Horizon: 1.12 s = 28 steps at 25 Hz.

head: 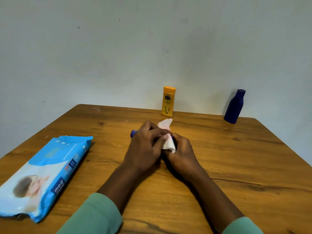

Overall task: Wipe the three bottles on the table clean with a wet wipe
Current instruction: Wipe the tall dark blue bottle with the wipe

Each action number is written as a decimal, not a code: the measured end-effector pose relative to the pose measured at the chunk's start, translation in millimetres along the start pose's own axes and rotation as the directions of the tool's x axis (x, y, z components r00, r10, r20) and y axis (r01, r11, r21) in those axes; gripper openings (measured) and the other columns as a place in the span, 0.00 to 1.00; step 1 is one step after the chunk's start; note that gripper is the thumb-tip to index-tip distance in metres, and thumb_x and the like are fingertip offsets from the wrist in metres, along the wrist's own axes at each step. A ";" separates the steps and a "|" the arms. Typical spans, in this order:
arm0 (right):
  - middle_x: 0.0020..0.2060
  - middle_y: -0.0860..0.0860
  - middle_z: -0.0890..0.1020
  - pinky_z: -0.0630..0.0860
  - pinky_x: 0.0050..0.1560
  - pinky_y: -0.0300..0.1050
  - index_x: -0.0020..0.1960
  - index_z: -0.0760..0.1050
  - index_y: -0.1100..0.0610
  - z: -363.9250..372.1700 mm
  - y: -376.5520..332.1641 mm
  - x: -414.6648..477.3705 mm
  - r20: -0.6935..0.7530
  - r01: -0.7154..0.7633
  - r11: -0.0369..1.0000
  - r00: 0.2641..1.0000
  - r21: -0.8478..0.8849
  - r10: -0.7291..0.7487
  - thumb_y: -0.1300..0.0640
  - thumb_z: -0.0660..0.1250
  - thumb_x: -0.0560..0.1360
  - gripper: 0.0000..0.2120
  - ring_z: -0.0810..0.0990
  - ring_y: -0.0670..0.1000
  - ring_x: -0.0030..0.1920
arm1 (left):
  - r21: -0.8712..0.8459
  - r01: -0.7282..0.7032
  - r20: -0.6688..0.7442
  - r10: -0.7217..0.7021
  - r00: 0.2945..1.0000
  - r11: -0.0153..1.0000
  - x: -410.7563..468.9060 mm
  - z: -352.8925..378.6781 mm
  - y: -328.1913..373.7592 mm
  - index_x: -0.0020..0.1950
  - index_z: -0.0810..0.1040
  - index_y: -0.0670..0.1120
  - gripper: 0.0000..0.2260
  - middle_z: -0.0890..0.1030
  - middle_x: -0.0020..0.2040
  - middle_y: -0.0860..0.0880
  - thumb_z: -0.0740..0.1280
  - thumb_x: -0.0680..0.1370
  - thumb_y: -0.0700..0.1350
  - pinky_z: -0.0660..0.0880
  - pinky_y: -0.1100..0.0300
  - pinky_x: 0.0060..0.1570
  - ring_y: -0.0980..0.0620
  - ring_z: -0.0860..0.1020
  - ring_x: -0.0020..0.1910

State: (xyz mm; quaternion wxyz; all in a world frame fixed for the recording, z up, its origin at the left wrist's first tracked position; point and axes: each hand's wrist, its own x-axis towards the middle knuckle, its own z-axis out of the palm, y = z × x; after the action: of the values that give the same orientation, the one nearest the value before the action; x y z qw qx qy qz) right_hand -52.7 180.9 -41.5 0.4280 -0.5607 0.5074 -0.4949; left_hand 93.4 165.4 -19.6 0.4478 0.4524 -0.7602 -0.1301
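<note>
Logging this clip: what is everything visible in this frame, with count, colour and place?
Held bottle: one, dark blue, lying between the hands at mid-table, mostly hidden.
Yellow bottle: one, yellow-orange, upright at the far edge by the wall.
Standing blue bottle: one, dark blue, upright at the far right corner.
Wet wipe: one, white, bunched between the hands over the held bottle.
Wipes pack: one, light blue, flat on the table's left.
Table: one, brown wood.
Wall: pale grey, behind the table.
Sleeves: two, green, bottom edge.
Left hand: one, grips the held bottle.
Right hand: one, holds the wet wipe against it.
</note>
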 end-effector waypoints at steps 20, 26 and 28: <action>0.50 0.53 0.84 0.85 0.47 0.52 0.62 0.74 0.50 -1.1 -2.7 4.3 -0.046 -0.048 0.993 0.998 -0.109 0.043 0.52 0.72 0.80 0.13 0.85 0.51 0.46 | 0.025 0.412 -0.182 -0.402 0.898 0.911 9.2 -23.7 -44.3 0.65 0.84 0.46 0.12 0.83 0.64 0.43 0.70 0.82 0.43 0.74 0.69 0.41 0.53 0.79 0.56; 0.45 0.63 0.85 0.84 0.40 0.52 0.64 0.73 0.60 -4.0 -4.8 6.5 -0.017 -0.127 0.913 0.989 0.388 0.145 0.59 0.70 0.82 0.13 0.83 0.53 0.34 | -0.415 0.343 -0.287 -0.478 0.830 0.843 9.2 -0.3 -21.8 0.65 0.84 0.51 0.15 0.85 0.61 0.50 0.75 0.78 0.44 0.82 0.67 0.39 0.61 0.81 0.51; 0.45 0.63 0.84 0.83 0.35 0.48 0.64 0.71 0.59 -4.9 -5.0 4.9 0.043 -0.154 0.896 0.988 0.417 0.150 0.59 0.70 0.81 0.14 0.83 0.53 0.33 | -0.563 0.359 -0.314 -0.595 0.740 0.744 18.2 -8.7 -23.6 0.65 0.84 0.49 0.15 0.86 0.58 0.49 0.75 0.78 0.45 0.85 0.53 0.49 0.54 0.83 0.55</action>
State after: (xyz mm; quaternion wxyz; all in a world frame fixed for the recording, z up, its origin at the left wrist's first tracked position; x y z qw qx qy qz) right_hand -56.9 176.8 -35.3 0.5781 -0.4167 0.4295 -0.5548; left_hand 110.4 139.4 -18.6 0.6641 0.5331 -0.4244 -0.3076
